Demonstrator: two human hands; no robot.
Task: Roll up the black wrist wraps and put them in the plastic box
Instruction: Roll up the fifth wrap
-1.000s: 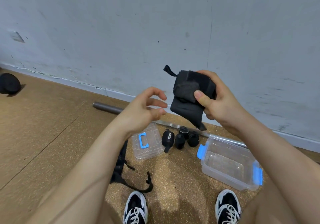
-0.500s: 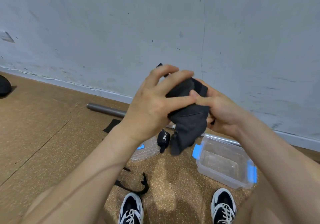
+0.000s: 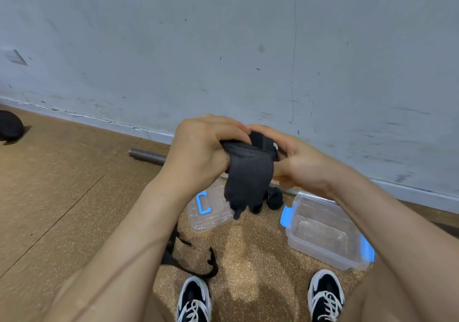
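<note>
Your shoes (image 3: 194,301) stand nearest, and a loose black strap (image 3: 211,268) lies on the floor by the left one. Beyond, the open box (image 3: 320,251) sits to your right, its lid (image 3: 211,213) apart on the left. Above them both hands grip the wrap (image 3: 248,175): your left hand (image 3: 201,152) curls over its top, your right hand (image 3: 301,164) pinches its side, and the tail hangs down. A rolled wrap (image 3: 274,197) lies behind on the floor, and a bar (image 3: 146,156) lies along the wall
</note>
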